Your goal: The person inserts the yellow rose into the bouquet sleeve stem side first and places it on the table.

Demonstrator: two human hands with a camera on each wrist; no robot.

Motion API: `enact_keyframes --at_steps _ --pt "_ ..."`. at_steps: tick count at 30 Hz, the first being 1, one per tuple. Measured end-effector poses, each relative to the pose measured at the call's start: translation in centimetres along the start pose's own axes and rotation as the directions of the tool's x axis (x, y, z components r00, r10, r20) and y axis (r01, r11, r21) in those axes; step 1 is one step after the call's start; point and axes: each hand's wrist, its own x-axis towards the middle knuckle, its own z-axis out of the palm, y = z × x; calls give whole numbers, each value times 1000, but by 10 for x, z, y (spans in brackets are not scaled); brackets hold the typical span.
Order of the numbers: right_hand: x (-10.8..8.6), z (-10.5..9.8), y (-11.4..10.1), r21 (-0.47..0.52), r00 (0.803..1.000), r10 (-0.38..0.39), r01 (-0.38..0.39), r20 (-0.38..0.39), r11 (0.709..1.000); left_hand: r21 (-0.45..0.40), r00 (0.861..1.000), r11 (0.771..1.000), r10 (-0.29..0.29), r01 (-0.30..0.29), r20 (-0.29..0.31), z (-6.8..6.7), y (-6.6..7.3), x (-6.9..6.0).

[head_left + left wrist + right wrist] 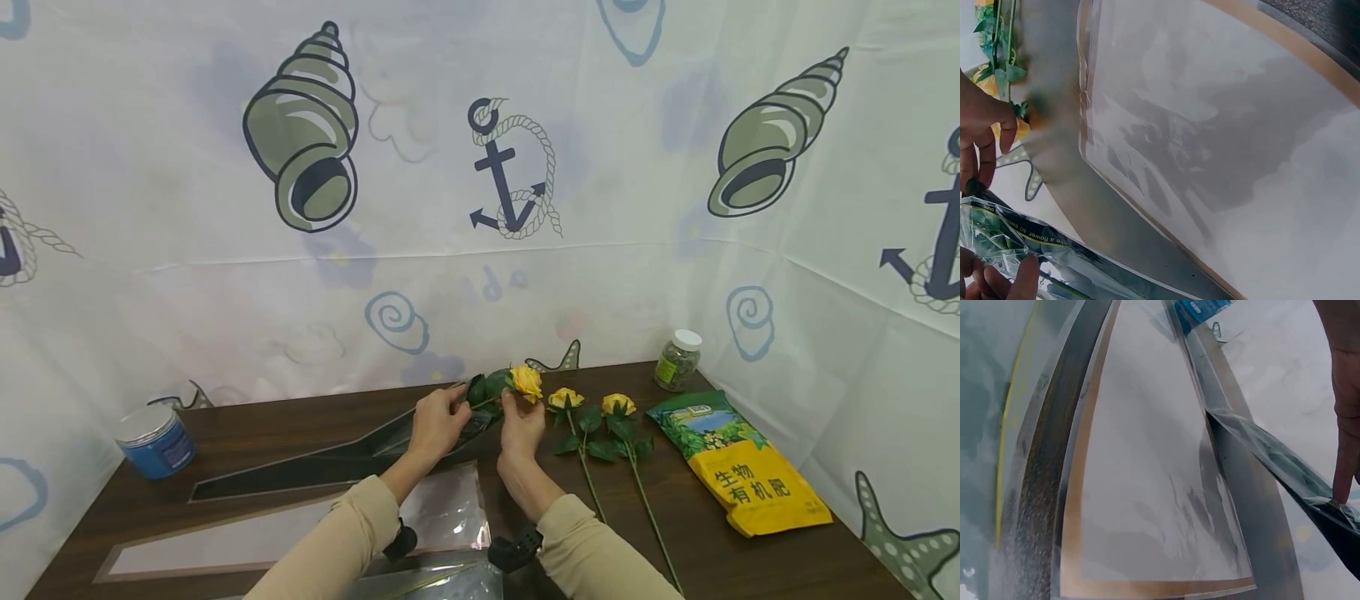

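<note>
A yellow rose (527, 382) lies in a black-and-clear flower sleeve (330, 463), its bloom outside the wide end. My left hand (437, 423) pinches the sleeve near the green leaves; in the left wrist view its fingers (1024, 279) press the clear film. My right hand (522, 429) is just below the bloom, with fingertips at the sleeve's black printed edge. The left wrist view shows the right hand (982, 122) with bent fingers at that edge. In the right wrist view, a straight finger (1344, 465) touches the sleeve (1272, 456).
Two more yellow roses (618, 405) lie right of the hands. Pale brown-bordered sleeves (225, 546) and a clear sleeve (450, 582) lie in front. A blue jar (155, 442) stands left; a white-capped jar (678, 361) and a yellow-green fertilizer bag (750, 467) are right, on the dark table (277, 417).
</note>
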Motion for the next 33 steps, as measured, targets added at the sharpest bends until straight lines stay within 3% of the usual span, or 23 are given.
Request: enact_keyframes --at_steps 13,20,26,33 --pt "-3 1 3 -127 998 -2 10 63 992 -4 1000 1000 27 -27 16 -1 3 0" --pt "1 -1 6 -68 996 -66 70 56 995 22 1000 999 30 -30 1 0 4 0" --pt "4 -5 5 -127 994 -106 110 33 986 27 1000 999 24 -24 -8 1 3 0" --pt "5 -5 3 -88 984 -168 173 59 981 15 1000 1000 21 -21 -8 2 3 1"
